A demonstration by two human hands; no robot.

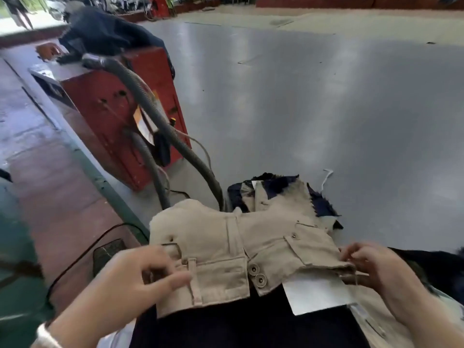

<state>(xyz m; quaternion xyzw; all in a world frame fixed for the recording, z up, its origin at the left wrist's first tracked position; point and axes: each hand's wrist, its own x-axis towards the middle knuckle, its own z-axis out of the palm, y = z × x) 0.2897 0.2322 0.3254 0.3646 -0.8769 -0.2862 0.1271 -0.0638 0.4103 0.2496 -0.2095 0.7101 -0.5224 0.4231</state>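
Grey surface (326,96) runs wide beyond the fingers, with a red machine (113,109) past the left hand (135,280). Khaki trousers (221,247) lie stretched between both hands. Left fingers (175,278) curl onto the belt-loop end, and the right hand (376,267) pinches the opposite waistband corner; work looks barely begun, with the waistband gripped and the rest untouched.

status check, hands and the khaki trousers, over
Left hand pinching khaki trousers at the waistband. Right hand pinching the other end. White paper under waistband; grey hose just beyond.
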